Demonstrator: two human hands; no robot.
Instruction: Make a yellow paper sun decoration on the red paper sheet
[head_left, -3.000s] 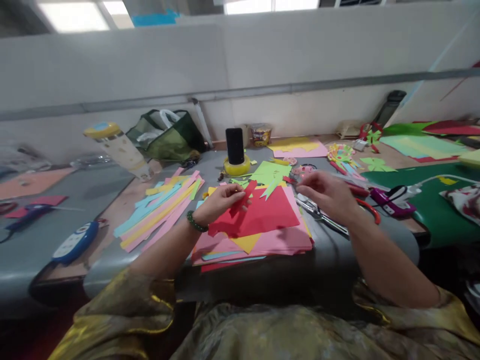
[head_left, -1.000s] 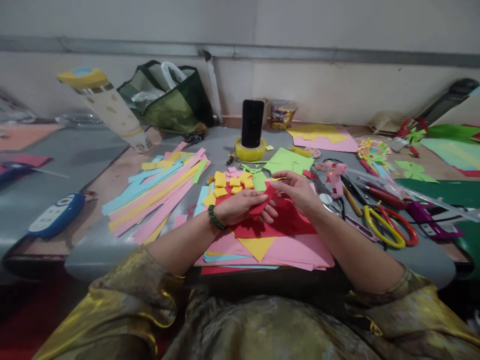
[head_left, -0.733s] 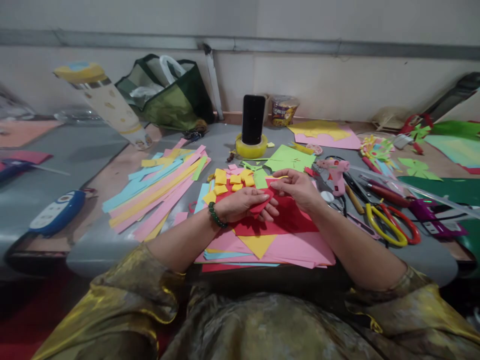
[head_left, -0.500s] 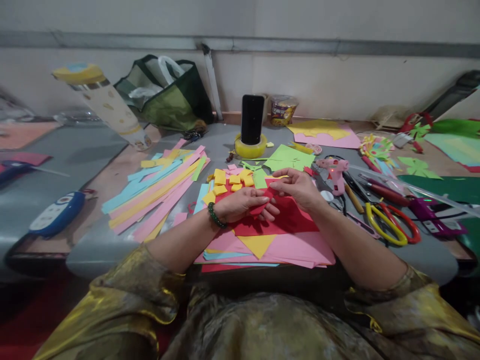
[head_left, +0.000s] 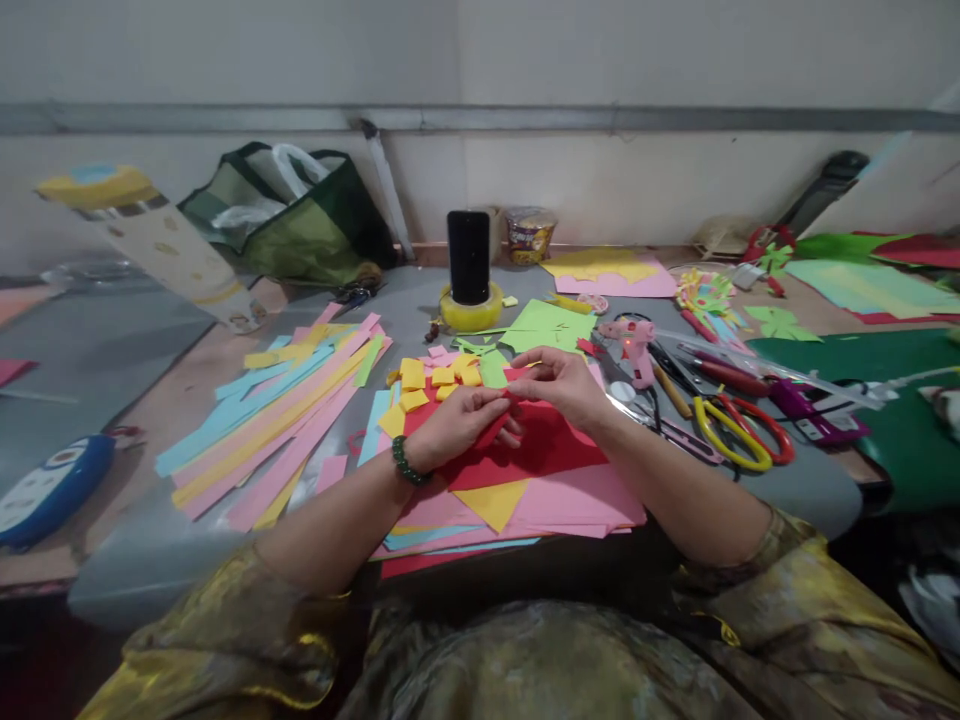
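Note:
My left hand [head_left: 459, 425] pinches a small piece of red paper [head_left: 493, 428] between thumb and fingers. On its other side my right hand [head_left: 559, 385] has thumb and fingertips closed on the same piece. Both hands hover over a red sheet [head_left: 555, 450], so red lies against red and the piece's outline is hard to make out. Under that sheet is a stack of pink paper [head_left: 592, 500], with a yellow corner [head_left: 495, 503] poking out. Small folded yellow paper squares [head_left: 412, 375] sit just beyond my left hand.
Paper strips [head_left: 285, 410] fan out at left. A phone [head_left: 469, 258] stands in a tape roll [head_left: 472, 308]. Right are a pink glue gun [head_left: 636, 345], scissors [head_left: 731, 435] and green paper [head_left: 551, 325]. A tall bottle [head_left: 161, 245] and green bag [head_left: 300, 220] stand at back left.
The camera view has turned a little to the right, so the table things sit further left. Both hands stay together on the red piece, their fingers shifting only slightly.

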